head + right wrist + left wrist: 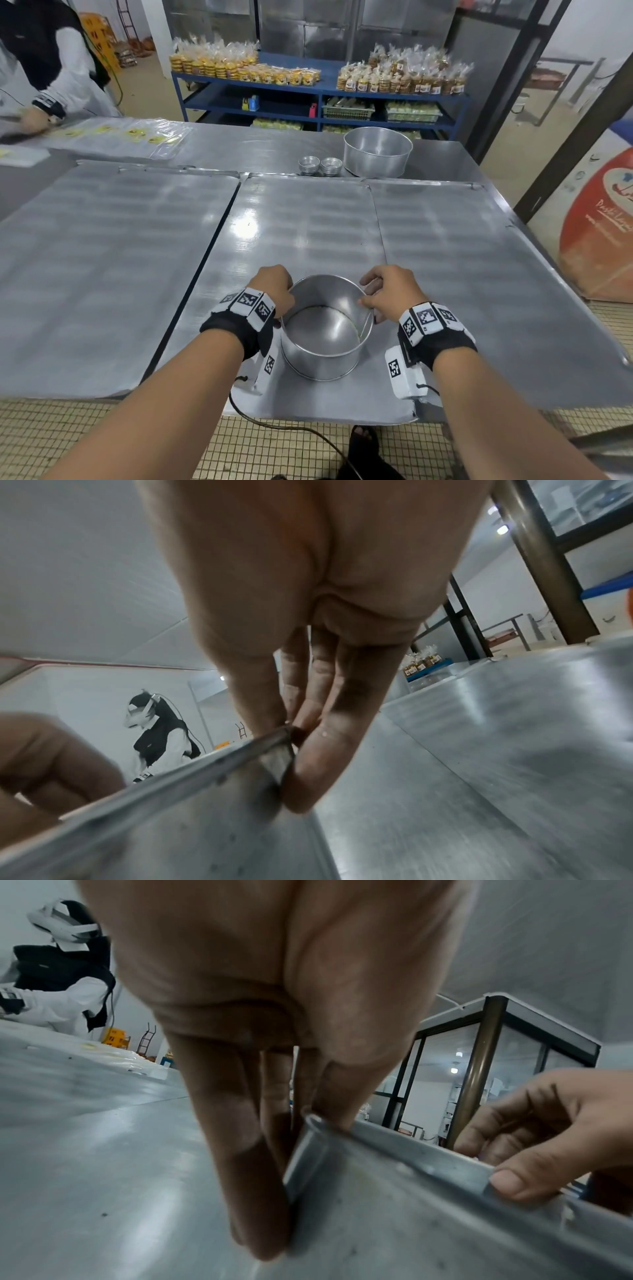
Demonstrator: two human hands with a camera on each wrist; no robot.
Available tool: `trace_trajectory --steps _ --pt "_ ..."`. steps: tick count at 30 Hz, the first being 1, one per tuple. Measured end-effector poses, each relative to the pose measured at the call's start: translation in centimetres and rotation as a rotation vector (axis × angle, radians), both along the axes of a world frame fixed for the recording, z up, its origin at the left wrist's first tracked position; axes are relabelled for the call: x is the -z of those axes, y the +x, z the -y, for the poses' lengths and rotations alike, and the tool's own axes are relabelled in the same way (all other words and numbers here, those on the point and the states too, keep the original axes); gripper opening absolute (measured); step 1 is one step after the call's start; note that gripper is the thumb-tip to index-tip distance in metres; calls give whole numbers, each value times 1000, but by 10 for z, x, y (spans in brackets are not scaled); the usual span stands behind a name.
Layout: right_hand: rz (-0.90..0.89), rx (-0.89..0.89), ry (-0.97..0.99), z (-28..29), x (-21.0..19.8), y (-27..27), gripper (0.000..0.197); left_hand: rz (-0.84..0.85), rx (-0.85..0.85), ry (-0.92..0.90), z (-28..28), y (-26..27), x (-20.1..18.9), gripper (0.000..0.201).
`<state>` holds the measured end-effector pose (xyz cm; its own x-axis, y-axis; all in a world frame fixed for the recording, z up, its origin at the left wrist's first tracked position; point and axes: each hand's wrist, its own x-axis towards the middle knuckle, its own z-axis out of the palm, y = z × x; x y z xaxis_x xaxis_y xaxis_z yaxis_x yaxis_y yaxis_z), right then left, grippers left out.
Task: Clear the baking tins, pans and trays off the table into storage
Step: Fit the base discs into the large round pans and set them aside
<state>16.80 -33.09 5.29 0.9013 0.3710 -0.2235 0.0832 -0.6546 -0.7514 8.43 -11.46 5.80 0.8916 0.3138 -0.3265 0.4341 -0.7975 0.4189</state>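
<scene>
Our left fingers are lying straight down the outside wall of the round tin, while the left thumb is pressing on the inside of its rim, so the left hand is pinching the tin's left edge. On the other side our right fingers are running down the outer wall and the right thumb is sitting over the rim, so the right hand is pinching the right edge in the same way. We are holding the tin upright between both hands, low in the centre of the head view, with its open top facing us; whether its base is touching the surface or is just off it, we cannot tell. Under it a flat metal tray is lying near the front edge of the steel table, with a second tray filling the left of the frame and a third on the right. Toward the upper centre, past the trays, a larger round pan is standing on the table, and two small stacks of little tins are sitting just to its left. In the upper left another person is leaning over clear plastic sheets. Behind the table, blue shelves are carrying bagged baked goods.
</scene>
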Motion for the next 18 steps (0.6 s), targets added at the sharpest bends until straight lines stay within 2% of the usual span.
trace_trajectory --steps 3,6,8,12,15,18 --pt "-53 45 47 1 1 3 17 -2 21 -14 -2 7 -2 23" --pt "-61 121 113 5 -1 11 10 41 13 -25 -4 18 -6 20" --pt "-66 160 139 8 -3 16 12 103 -15 -75 -4 26 -9 19" --pt "-96 226 188 13 -6 26 13 334 -74 -145 5 43 -10 20" --pt "-151 273 308 16 -5 36 13 532 -170 -221 16 58 -6 21" --pt "-150 324 409 20 0 53 26 658 -214 -305 27 77 -4 21"
